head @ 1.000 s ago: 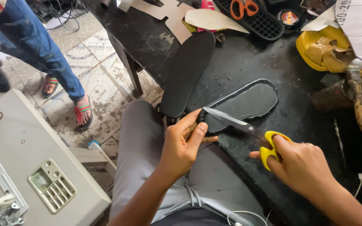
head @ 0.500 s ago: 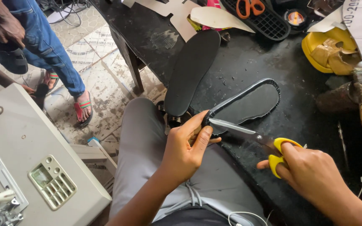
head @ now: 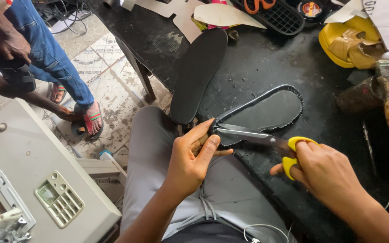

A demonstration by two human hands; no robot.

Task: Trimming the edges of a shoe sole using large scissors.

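Note:
My left hand (head: 192, 157) pinches the near end of a black sole-shaped piece (head: 266, 110) with a ragged trimmed edge, which lies on the black table (head: 257, 58). My right hand (head: 329, 175) grips yellow-handled scissors (head: 266, 139), whose blades point left and meet the piece's edge right by my left fingertips. A second black insole (head: 199, 74), long and smooth, lies just left of it and hangs over the table edge toward my grey-trousered lap (head: 158, 153).
A grey machine (head: 37, 180) stands at lower left. Another person in jeans and sandals (head: 50, 58) stands on the tiled floor at upper left. On the table's far side lie cardboard patterns (head: 221, 13), orange scissors in a black tray (head: 271, 9), a yellow shoe (head: 352, 42) and a hammer (head: 388, 96).
The view has shifted slightly. My hands keep their grip, and the scissors have worked a little further along the sole piece's near edge. The person at left has bent lower.

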